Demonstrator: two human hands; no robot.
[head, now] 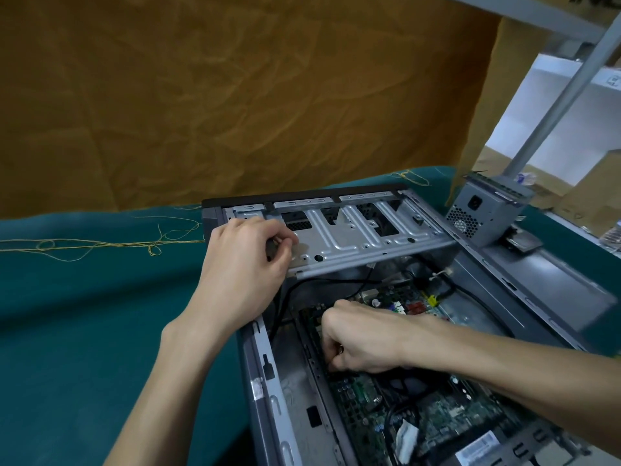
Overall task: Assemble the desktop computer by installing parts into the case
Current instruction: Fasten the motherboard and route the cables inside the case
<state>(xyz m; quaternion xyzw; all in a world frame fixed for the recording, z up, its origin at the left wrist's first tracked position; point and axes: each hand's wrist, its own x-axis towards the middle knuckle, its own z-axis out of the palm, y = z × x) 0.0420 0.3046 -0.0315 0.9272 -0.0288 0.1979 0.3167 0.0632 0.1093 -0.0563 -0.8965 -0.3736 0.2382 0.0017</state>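
Teal cloth covers the table (84, 331), crumpled brown backdrop behind, loose yellow threads (100, 245) lying on the cloth. Open computer case (265, 391) lies on its side at centre-right, motherboard (420, 408) already seated inside. Silver drive cage (353, 237) spans the far end. Power supply (484, 210) sits outside, on the case's far right edge, not yet installed.

Left hand (245, 264) rests on the cage's left end, fingers curled and pinching something small and dark; can't tell what. Right hand (359, 338) reaches down onto the board's left edge, fingers curled tight around a thin black cable (322, 284) or its connector; exact contact hidden under the knuckles.

Likely step: plugging or routing a cable at the board. To do it well: keep the left hand bracing, line the connector square to the header before pressing, push straight down without flexing the board, keep slack cable off the cage edge.
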